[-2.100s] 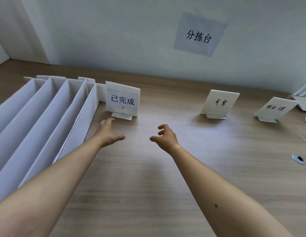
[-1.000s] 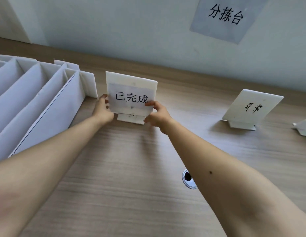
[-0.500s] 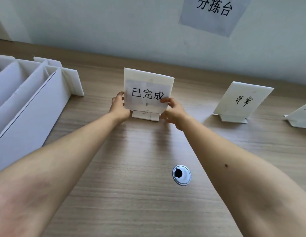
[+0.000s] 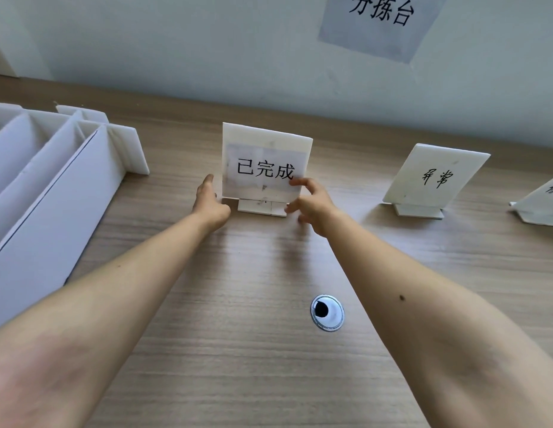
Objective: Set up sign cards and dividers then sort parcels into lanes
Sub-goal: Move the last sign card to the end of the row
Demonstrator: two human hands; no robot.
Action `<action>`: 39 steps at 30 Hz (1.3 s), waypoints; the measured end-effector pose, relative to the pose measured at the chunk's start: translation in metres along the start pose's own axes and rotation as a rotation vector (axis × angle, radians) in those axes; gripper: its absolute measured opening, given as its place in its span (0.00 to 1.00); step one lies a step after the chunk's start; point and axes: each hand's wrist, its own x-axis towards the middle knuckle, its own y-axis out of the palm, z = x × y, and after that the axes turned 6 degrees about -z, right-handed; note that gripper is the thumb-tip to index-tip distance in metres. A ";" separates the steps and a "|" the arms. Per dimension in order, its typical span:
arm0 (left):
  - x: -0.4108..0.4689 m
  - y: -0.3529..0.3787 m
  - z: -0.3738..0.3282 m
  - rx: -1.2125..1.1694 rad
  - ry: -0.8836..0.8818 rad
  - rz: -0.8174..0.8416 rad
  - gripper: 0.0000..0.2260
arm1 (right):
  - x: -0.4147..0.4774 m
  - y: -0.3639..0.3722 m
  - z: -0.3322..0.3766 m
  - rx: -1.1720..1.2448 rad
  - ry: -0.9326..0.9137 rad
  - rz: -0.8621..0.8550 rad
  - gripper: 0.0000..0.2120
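While the left hand [image 4: 211, 201] lies with straight fingers along the left edge of the "已完成" sign card [image 4: 265, 164], thumb down by its lower left corner, the right hand [image 4: 312, 205] pinches the card's lower right corner: its forefinger curls over the front face just past the last character and the thumb sits low beside the foot. Whether any left fingers reach behind the card cannot be told. The card stands upright on its small white foot on the wooden table [image 4: 238, 350], near the back wall and between the two hands.

To the left, apart from the card, stands a set of white divider boards [image 4: 53, 193] forming long parallel lanes that run off the left edge. To the right stands a second sign card [image 4: 436, 177] with handwritten characters, leaning back on its own foot, and beyond it a third sign card [image 4: 544, 205] cut off by the frame edge. A round cable grommet [image 4: 327, 312] is set into the table between the forearms. A paper notice [image 4: 380, 26] reading "分拣台" hangs on the wall above.
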 end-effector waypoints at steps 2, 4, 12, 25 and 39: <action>-0.008 -0.004 0.009 0.004 -0.007 -0.004 0.34 | -0.006 -0.003 -0.008 0.045 0.017 -0.042 0.25; -0.022 -0.011 0.020 0.013 0.006 0.013 0.34 | -0.018 -0.008 -0.020 0.077 0.032 -0.118 0.24; -0.127 -0.070 0.043 0.378 0.132 0.209 0.29 | -0.131 -0.027 -0.075 -0.031 0.157 -0.178 0.23; -0.249 -0.181 -0.014 0.962 0.371 0.358 0.37 | -0.316 -0.046 -0.032 -0.765 -0.167 -0.242 0.24; -0.375 -0.258 -0.033 1.056 0.609 0.114 0.38 | -0.447 -0.031 -0.004 -0.878 -0.251 -0.166 0.34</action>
